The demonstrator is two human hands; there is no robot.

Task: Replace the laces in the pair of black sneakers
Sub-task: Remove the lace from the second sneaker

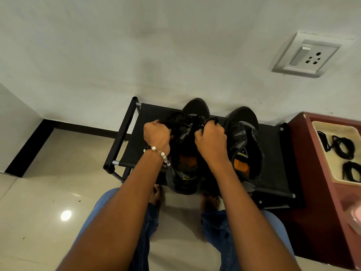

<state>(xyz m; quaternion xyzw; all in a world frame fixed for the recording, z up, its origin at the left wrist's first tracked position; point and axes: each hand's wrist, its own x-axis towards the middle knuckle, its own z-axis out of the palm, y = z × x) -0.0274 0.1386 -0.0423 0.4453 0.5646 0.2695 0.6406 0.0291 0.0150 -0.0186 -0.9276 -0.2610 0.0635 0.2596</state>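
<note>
My left forearm rose from the bottom of the frame toward the centre, a beaded bracelet (158, 153) on the wrist. My left hand (157, 134) was clenched with the knuckles up, its fingers curled around black lace (176, 119) bunched at the upper left of the left sneaker (185, 173). That shoe stood on the black fabric shelf of a low shoe rack (136, 137) in the middle of the frame, toe pointing up toward the wall, its opening and orange insole facing me.

My right forearm came up alongside, just right of centre. My right hand (211, 139) was also a fist, fingers curled on more black lace at the upper right of the same shoe, with a loop showing above the knuckles. The two fists sat level with each other, apart, over the shoe's throat.

Just beside my right hand stood the right sneaker (244, 137), toe likewise toward the wall, its eyelet flaps open. I could not tell whether any lace was left in it.

At the right edge of the frame, a dark red cabinet (304, 173) stood against the rack. On it lay a pale tray (336, 128) holding coiled black laces (343, 147) in separate bundles.
</note>
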